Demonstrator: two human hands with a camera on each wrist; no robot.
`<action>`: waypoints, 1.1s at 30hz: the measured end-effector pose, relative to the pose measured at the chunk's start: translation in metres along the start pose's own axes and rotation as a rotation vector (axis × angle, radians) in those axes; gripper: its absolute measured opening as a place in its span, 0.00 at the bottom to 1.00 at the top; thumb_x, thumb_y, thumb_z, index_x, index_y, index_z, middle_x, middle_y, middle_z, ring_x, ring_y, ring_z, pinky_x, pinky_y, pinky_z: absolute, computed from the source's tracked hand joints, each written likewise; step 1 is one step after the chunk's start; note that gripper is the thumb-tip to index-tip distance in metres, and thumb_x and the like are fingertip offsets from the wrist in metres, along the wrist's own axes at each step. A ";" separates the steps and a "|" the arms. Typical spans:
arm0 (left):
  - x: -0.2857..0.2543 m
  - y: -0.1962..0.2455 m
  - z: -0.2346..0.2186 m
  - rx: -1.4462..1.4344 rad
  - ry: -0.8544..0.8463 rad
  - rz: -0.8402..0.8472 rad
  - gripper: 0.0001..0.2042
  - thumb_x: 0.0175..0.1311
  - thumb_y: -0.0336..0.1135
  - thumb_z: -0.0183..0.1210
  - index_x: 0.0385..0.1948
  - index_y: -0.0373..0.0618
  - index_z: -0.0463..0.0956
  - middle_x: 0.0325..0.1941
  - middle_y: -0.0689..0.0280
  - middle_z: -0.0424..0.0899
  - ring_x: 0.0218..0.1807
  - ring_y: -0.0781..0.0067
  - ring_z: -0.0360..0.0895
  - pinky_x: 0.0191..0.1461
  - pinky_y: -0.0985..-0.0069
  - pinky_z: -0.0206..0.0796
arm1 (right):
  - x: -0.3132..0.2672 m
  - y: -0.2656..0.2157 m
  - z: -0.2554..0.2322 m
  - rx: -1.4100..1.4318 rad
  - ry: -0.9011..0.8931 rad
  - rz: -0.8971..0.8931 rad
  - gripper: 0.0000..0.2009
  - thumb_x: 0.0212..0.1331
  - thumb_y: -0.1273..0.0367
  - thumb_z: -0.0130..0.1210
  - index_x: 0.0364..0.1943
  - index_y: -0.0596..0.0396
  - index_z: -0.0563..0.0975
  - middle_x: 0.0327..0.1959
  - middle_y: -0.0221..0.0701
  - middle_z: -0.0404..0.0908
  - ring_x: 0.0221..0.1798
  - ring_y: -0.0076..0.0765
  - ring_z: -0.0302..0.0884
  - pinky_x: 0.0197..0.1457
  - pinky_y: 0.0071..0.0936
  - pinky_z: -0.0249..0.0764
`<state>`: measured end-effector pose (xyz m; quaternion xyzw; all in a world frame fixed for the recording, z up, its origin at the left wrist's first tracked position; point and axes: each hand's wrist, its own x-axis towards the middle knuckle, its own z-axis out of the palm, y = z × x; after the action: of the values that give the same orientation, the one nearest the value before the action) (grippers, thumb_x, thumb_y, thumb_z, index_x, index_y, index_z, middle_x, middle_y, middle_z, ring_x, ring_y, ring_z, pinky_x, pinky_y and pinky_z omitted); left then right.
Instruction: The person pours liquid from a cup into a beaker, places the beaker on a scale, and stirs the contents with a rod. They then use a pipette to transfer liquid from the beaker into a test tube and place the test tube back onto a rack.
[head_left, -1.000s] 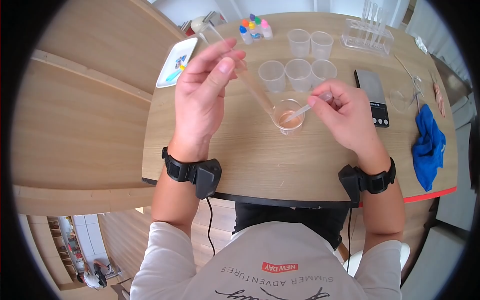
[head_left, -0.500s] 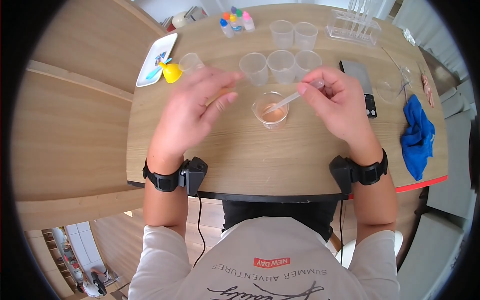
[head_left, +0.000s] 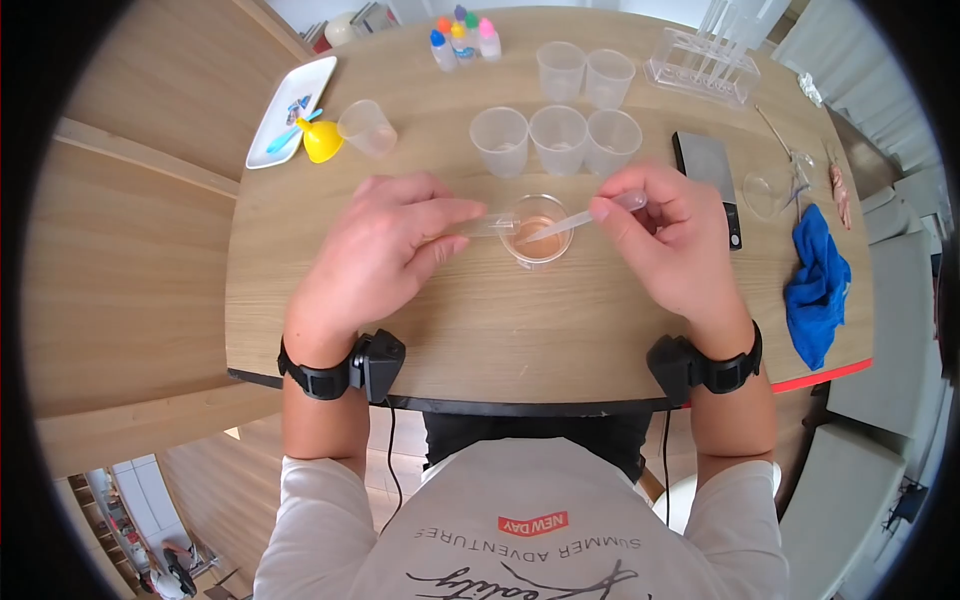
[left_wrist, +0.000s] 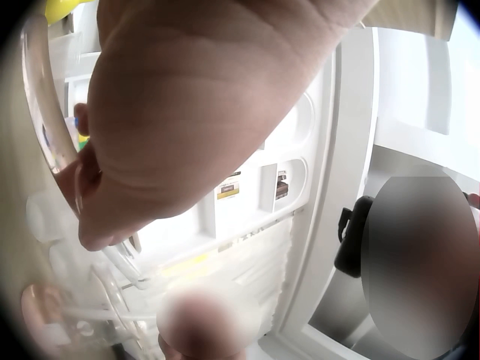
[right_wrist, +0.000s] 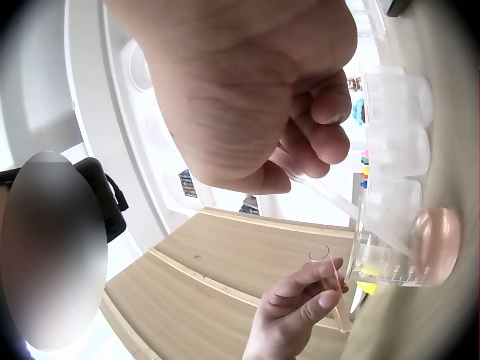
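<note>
In the head view, a glass beaker (head_left: 537, 252) stands mid-table with pinkish-tan liquid in its bottom; its graduations show in the right wrist view. My right hand (head_left: 672, 235) pinches a clear plastic dropper (head_left: 572, 226) by its bulb end, the stem slanting down into the beaker. Thumb and fingers of my left hand (head_left: 385, 245) pinch a clear test tube (head_left: 497, 224), whose open end lies right by the beaker's left rim. The right wrist view shows this tube (right_wrist: 337, 289) tilted, with pinkish liquid in its lower part. My left palm hides much of the tube in the left wrist view.
Several plastic cups (head_left: 558, 140) stand behind the beaker. To the left are another cup (head_left: 367, 128), a yellow funnel (head_left: 321, 143) and a white tray (head_left: 262, 150). Dropper bottles (head_left: 465, 45) and a tube rack (head_left: 700, 75) stand behind; a scale (head_left: 705, 165) and blue cloth (head_left: 818, 290) lie right.
My left hand has come down from its raised position, and the test tube has swung from a steep slant over the beaker to beside its rim. My right hand still holds the dropper in the beaker.
</note>
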<state>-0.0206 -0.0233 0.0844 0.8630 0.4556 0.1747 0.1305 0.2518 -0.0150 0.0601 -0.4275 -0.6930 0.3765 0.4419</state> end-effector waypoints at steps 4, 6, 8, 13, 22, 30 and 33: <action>-0.001 0.000 0.006 -0.023 0.011 -0.010 0.15 0.57 0.31 0.66 0.48 0.50 0.84 0.41 0.64 0.82 0.48 0.58 0.75 0.56 0.66 0.65 | 0.001 0.000 0.002 -0.028 -0.011 -0.015 0.03 0.59 0.75 0.63 0.33 0.58 0.80 0.20 0.23 0.77 0.21 0.12 0.71 0.24 0.14 0.65; -0.002 -0.002 0.007 -0.030 0.013 0.009 0.15 0.57 0.31 0.66 0.48 0.50 0.84 0.41 0.64 0.82 0.48 0.59 0.75 0.56 0.67 0.64 | 0.001 -0.001 0.003 -0.048 0.003 -0.004 0.03 0.59 0.76 0.63 0.33 0.58 0.80 0.20 0.23 0.78 0.20 0.13 0.72 0.24 0.14 0.66; -0.002 -0.001 0.006 -0.019 0.018 0.008 0.15 0.57 0.30 0.66 0.48 0.49 0.84 0.41 0.64 0.82 0.48 0.60 0.75 0.56 0.67 0.64 | 0.001 -0.001 0.005 -0.065 0.005 -0.030 0.02 0.59 0.76 0.62 0.33 0.58 0.80 0.20 0.24 0.77 0.20 0.13 0.72 0.24 0.14 0.66; -0.002 0.000 0.008 -0.002 0.014 0.009 0.15 0.57 0.30 0.66 0.47 0.48 0.84 0.41 0.63 0.82 0.47 0.61 0.76 0.56 0.67 0.65 | 0.000 0.002 0.005 -0.094 0.016 -0.033 0.02 0.60 0.76 0.62 0.32 0.58 0.79 0.18 0.25 0.76 0.19 0.13 0.70 0.23 0.15 0.64; -0.001 -0.002 0.011 -0.024 0.024 0.012 0.14 0.58 0.30 0.65 0.48 0.47 0.84 0.41 0.62 0.82 0.46 0.61 0.77 0.55 0.68 0.64 | 0.000 0.006 0.007 -0.014 0.042 0.082 0.03 0.61 0.75 0.62 0.32 0.58 0.79 0.19 0.23 0.75 0.20 0.12 0.64 0.23 0.16 0.61; -0.004 -0.010 0.014 -0.073 0.030 0.046 0.15 0.60 0.30 0.63 0.49 0.45 0.83 0.42 0.62 0.82 0.46 0.60 0.77 0.55 0.68 0.63 | 0.002 0.003 0.002 0.240 0.124 0.247 0.01 0.62 0.76 0.60 0.36 0.59 0.80 0.22 0.22 0.77 0.21 0.12 0.69 0.23 0.13 0.63; -0.005 -0.010 0.014 -0.080 0.022 0.034 0.14 0.61 0.30 0.62 0.50 0.45 0.83 0.42 0.61 0.82 0.46 0.60 0.77 0.54 0.68 0.63 | 0.005 0.004 -0.011 0.282 0.196 0.296 0.02 0.63 0.74 0.59 0.36 0.58 0.80 0.21 0.25 0.77 0.19 0.15 0.70 0.21 0.14 0.63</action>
<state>-0.0246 -0.0229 0.0675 0.8628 0.4349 0.2045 0.1567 0.2620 -0.0075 0.0615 -0.4932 -0.5169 0.4872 0.5022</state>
